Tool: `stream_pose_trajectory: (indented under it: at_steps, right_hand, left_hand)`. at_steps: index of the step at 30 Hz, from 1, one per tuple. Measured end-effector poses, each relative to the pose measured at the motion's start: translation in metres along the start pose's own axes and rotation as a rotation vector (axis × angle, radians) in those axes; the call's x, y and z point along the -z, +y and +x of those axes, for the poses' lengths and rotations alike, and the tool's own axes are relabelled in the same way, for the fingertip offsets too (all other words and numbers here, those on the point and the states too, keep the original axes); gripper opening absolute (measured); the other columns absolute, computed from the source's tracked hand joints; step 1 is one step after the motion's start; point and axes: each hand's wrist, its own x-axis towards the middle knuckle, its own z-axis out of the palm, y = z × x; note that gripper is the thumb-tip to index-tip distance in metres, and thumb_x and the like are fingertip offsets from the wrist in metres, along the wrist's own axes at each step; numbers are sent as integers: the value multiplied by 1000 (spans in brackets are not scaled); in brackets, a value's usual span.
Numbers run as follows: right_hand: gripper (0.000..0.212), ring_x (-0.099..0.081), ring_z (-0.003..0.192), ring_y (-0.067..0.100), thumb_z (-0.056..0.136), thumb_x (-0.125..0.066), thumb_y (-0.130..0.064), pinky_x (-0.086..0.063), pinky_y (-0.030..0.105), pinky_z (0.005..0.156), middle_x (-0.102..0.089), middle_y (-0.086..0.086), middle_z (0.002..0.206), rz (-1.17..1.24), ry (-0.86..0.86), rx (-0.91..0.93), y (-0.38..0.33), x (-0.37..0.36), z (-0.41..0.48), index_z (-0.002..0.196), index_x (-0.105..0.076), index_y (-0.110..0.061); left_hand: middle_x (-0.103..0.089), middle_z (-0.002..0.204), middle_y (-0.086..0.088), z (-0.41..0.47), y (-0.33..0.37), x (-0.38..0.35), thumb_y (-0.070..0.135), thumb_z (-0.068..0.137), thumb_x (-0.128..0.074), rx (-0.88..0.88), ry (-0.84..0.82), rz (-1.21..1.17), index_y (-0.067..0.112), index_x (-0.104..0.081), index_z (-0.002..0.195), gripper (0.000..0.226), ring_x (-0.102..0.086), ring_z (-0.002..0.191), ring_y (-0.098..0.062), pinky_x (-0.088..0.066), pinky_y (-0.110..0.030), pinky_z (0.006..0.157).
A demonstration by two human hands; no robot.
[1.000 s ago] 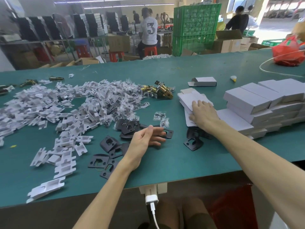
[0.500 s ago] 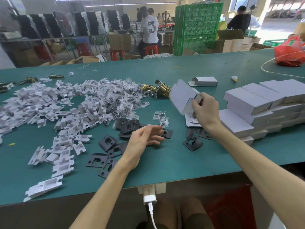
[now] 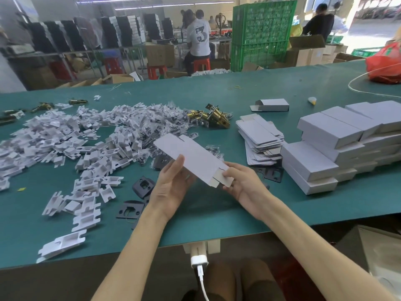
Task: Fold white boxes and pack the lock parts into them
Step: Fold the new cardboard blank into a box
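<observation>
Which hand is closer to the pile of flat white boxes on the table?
Right. The right hand is just in front of the pile of flat boxes; the left hand is farther left. Both hold one unfolded box.

Bright, even light. Daylight burns white at the upper right; lines bend near the edges, and the lower right corner is blurred.
</observation>
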Motion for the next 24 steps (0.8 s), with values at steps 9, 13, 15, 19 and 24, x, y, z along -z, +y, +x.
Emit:
stream_pose_trajectory:
  at_steps: [9, 13, 15, 19, 24]
  right_hand:
    - [43, -67, 96, 19, 94, -57, -1, -57, 27, 73, -69, 13, 126, 71, -186, -35, 9, -7, -5, 137, -55, 0]
    - [45, -65, 104, 22, 94, -60, -2, -57, 29, 82, -64, 16, 136, 106, -197, -24, 11, -3, -4, 139, -54, 0]
    - [43, -64, 107, 22, 95, -62, -4, -56, 29, 86, -65, 16, 135, 108, -200, -13, 13, -4, -5, 137, -55, 0]
    - [48, -68, 98, 16, 89, -72, -14, -57, 23, 79, -71, 12, 124, 76, -149, 15, 15, -7, -5, 132, -59, -1]
    - [42, -65, 94, 15, 95, -66, -19, -52, 25, 80, -69, 6, 117, 27, -167, 56, 17, -7, -7, 133, -60, -3]
  left_hand:
    - [-39, 166, -8, -11, 2, -6, 50, 75, -89, 8, -275, 157, 10, -34, 160, 108, -34, 153, -34, -30, -53, 126]
    - [-39, 165, -10, -11, 1, -5, 50, 74, -89, -2, -266, 177, 11, -34, 160, 109, -36, 153, -32, -26, -56, 126]
    - [-42, 163, -9, -10, 1, -2, 51, 74, -89, -3, -241, 179, 11, -35, 159, 108, -39, 151, -31, -30, -54, 125]
    - [-56, 153, -5, -7, -2, -4, 57, 67, -92, 7, -150, 201, 12, -47, 150, 104, -51, 143, -26, -45, -46, 116]
    - [-71, 123, -7, 1, -5, -2, 57, 64, -93, -40, 71, 96, 12, -62, 130, 86, -68, 117, -21, -57, -36, 100]
